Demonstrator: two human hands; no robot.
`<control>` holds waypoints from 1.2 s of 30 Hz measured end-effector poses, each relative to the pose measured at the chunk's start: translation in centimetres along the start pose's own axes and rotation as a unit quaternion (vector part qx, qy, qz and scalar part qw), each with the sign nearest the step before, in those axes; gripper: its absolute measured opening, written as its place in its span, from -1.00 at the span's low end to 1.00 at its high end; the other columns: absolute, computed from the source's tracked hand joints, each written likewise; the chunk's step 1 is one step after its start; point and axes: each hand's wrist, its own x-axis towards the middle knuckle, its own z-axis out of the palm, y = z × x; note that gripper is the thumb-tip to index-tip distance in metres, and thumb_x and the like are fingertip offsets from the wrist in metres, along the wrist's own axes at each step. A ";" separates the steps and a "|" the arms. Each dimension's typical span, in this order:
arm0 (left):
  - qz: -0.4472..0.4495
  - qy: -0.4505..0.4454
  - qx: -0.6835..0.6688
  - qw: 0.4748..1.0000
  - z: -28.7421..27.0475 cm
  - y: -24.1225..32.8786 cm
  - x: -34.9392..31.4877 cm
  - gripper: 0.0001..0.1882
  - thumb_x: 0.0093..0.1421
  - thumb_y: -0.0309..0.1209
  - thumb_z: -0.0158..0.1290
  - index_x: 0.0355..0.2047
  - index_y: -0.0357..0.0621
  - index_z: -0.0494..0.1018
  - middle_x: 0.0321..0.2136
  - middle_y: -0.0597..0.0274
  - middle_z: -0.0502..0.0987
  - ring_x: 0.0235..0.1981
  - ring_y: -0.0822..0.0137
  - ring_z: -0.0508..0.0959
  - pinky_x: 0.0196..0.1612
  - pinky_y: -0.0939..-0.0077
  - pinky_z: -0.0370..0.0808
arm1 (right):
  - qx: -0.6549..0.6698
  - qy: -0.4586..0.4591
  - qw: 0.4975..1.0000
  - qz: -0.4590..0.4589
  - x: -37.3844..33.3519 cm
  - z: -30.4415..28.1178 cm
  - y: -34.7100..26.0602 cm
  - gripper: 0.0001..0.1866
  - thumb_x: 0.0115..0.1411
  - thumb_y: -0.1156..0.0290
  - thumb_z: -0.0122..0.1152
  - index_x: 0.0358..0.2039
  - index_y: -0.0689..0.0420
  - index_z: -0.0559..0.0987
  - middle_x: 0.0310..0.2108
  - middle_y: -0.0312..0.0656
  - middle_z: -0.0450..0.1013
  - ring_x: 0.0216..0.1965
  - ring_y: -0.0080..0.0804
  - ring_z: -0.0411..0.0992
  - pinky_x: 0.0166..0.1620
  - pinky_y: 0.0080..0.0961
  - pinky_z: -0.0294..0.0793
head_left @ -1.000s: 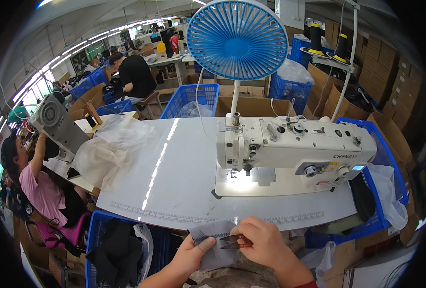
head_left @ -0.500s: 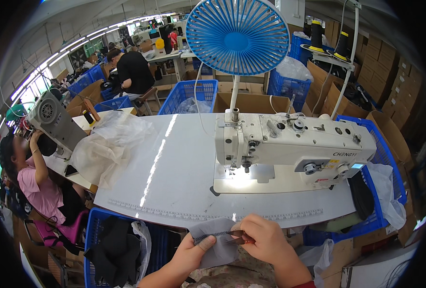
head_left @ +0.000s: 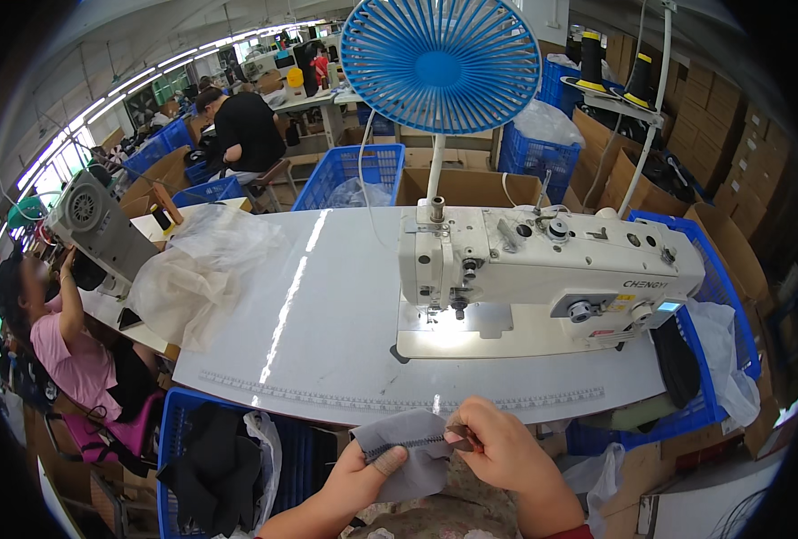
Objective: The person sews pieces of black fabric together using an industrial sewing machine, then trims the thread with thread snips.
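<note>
Below the table's front edge, my left hand (head_left: 363,474) pinches a grey piece of cloth (head_left: 417,469), thumb on top. A dark toothed line, like a zipper or heavy stitching, runs across the cloth near its upper edge. My right hand (head_left: 498,446) is closed around small reddish-brown thread snips (head_left: 464,437), at the right end of that dark line. The fingers cover most of the snips, so whether the blades touch the cloth cannot be made out. Beyond both hands stands a white sewing machine (head_left: 543,274) with its needle area lit.
The white table (head_left: 327,314) has a ruler strip along its front edge. A blue fan (head_left: 439,76) rises behind the machine. Blue crates (head_left: 172,467) flank the table, the left one holding dark cloth. Translucent plastic sheeting (head_left: 192,278) lies at left. Two people work nearby.
My right hand has drawn the snips slightly right and up, away from the cloth's middle. The cloth has tilted, showing more of the dark line. The view has shifted a little.
</note>
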 end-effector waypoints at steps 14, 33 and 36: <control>-0.010 -0.017 0.075 0.997 0.5 0.5 0.1 -0.60 0.31 -0.39 -0.01 0.12 -0.29 0.31 -0.05 0.19 0.49 -0.02 0.40 0.45 0.05 0.43 0.39 | -0.140 -0.082 0.979 -0.121 0.9 -2.4 -0.8 -0.77 -0.20 0.52 0.35 -0.44 0.13 0.54 -0.50 -0.30 0.43 -0.57 -0.39 0.44 -0.52 -0.52 0.43; -0.006 -0.031 0.060 0.998 0.4 0.4 0.4 -0.57 0.33 -0.34 -0.03 0.13 -0.32 0.29 -0.05 0.15 0.49 -0.03 0.35 0.47 0.05 0.39 0.41 | -0.059 -0.107 0.991 -0.061 1.3 -3.2 -0.7 -0.75 -0.19 0.54 0.32 -0.41 0.20 0.54 -0.46 -0.24 0.42 -0.57 -0.38 0.42 -0.50 -0.52 0.41; -0.005 -0.028 0.049 0.998 0.5 0.3 0.4 -0.58 0.33 -0.35 -0.03 0.13 -0.32 0.29 -0.04 0.14 0.49 -0.02 0.35 0.47 0.06 0.39 0.41 | -0.048 -0.107 0.992 -0.045 1.2 -3.2 -0.6 -0.75 -0.16 0.55 0.32 -0.39 0.22 0.54 -0.46 -0.26 0.41 -0.58 -0.45 0.39 -0.50 -0.53 0.39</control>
